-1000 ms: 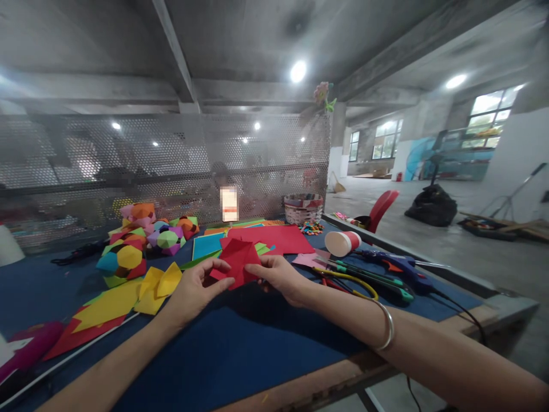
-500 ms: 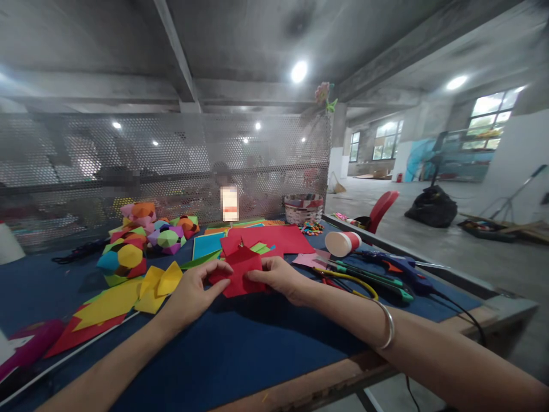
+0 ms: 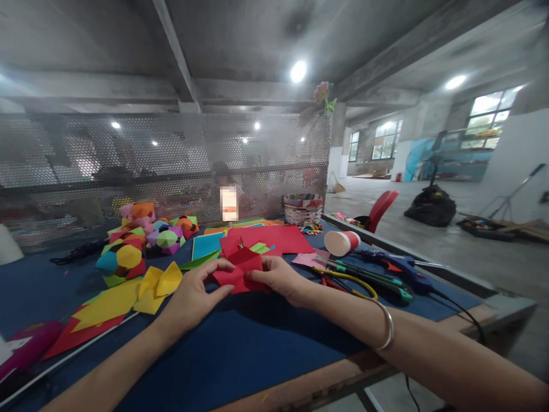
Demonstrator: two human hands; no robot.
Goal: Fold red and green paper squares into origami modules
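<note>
Both my hands pinch a folded red paper piece (image 3: 237, 271) just above the blue table mat (image 3: 240, 349). My left hand (image 3: 195, 294) grips its left edge with thumb on top. Its right side is held by my right hand (image 3: 278, 276), a silver bangle (image 3: 387, 326) on that wrist. Folded yellow paper (image 3: 160, 283) lies close to my left hand. Flat red sheets (image 3: 274, 237) lie right behind the folded piece.
Coloured paper balls (image 3: 146, 234) are piled at the back left. Scissors, cutters and a glue gun (image 3: 398, 269) lie at the right, with a tipped paper cup (image 3: 342, 242) and a basket (image 3: 303, 208). A perforated metal screen (image 3: 163, 166) backs the table; a person sits behind it.
The red paper has been turned and lowered toward the mat, its upper flap pressed flatter. Both hands stayed almost in place.
</note>
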